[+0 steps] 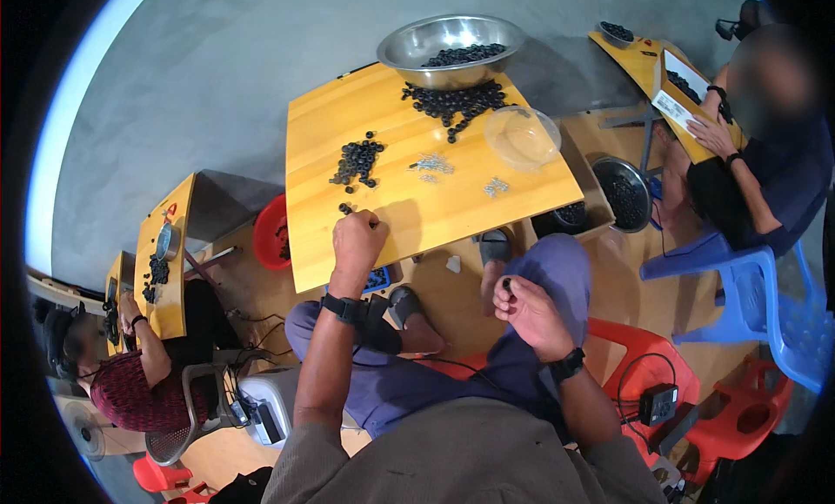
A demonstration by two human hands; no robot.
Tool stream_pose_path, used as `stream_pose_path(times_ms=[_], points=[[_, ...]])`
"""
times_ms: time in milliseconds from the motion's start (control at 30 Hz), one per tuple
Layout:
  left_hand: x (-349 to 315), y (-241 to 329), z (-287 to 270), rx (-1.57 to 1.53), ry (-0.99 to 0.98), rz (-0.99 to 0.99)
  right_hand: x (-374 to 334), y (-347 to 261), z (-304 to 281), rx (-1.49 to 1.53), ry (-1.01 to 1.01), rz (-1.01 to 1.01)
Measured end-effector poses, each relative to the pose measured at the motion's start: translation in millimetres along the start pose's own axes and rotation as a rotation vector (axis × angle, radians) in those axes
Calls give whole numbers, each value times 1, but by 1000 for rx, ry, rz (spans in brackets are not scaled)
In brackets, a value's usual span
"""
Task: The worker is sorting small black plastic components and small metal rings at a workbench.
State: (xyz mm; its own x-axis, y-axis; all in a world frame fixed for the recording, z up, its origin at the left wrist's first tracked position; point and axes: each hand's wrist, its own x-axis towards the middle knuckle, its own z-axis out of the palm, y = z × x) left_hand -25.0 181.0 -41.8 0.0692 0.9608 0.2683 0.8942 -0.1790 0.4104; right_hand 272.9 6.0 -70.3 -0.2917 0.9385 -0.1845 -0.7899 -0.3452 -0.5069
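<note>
My left hand (357, 240) rests on the near edge of the yellow wooden table (417, 195), fingers closed over a small black part. A small heap of black round parts (357, 160) lies just beyond it. My right hand (527, 310) is held over my lap, off the table, pinching a small black part between its fingertips. Small silvery metal pieces (432, 165) lie mid-table, with a second cluster (496, 186) to their right. A bigger pile of black parts (457, 102) sits at the far edge below a steel bowl (450, 45) that holds more.
A clear plastic bowl (522, 137) stands at the table's right. A red basket (271, 233) and another steel bowl (623, 191) sit on the floor. One person works at a table on the left (130, 365), another on the right (765, 165). Red and blue plastic chairs (748, 287) stand at right.
</note>
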Motion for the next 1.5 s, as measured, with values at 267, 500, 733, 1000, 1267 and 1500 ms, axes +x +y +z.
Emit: stream_pose_path(times_ms=[267,500,733,1000,1267,1500], points=[[-3,5,-7,-138,-59,103,10,17,11,-14,-55,61],[-21,2,-10,-264,-64,116,19,30,26,-14,-100,111],[-37,24,-27,-605,-201,24,68,59,25,13,-91,123],[-71,73,-64,-637,-354,225,66,63,38,15,-56,160],[-96,74,-37,-909,-334,15,52,62,48,92,-27,137],[-104,71,-34,-849,-238,244,40,53,50,37,-10,135]])
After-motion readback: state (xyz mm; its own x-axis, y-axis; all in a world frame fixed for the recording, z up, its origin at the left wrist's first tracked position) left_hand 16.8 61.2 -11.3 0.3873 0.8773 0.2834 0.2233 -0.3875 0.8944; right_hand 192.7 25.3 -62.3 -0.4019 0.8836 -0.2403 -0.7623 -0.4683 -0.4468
